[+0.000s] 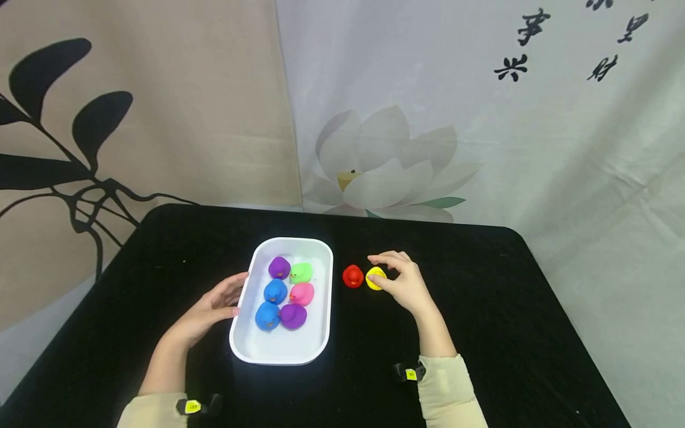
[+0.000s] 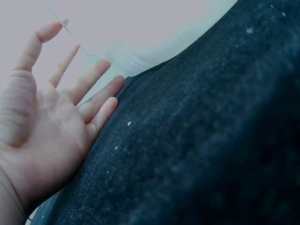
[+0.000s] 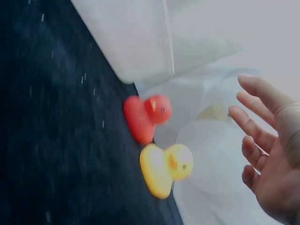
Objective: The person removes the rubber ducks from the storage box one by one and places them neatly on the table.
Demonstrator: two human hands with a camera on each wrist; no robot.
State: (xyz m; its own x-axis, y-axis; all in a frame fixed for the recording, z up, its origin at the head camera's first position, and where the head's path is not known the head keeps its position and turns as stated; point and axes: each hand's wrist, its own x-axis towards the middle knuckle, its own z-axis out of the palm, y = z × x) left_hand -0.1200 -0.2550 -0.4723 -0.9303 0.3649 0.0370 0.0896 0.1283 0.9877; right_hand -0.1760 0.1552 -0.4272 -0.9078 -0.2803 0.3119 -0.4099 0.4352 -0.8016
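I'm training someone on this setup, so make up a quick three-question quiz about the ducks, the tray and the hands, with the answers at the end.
1. How many toy ducks lie in the white tray?
2. True or false: the red duck sits outside the tray.
3. Which colour of duck is nearest the right hand? A) green B) yellow C) pink

Key:
1. Six.
2. True.
3. B; the yellow duck is nearest.
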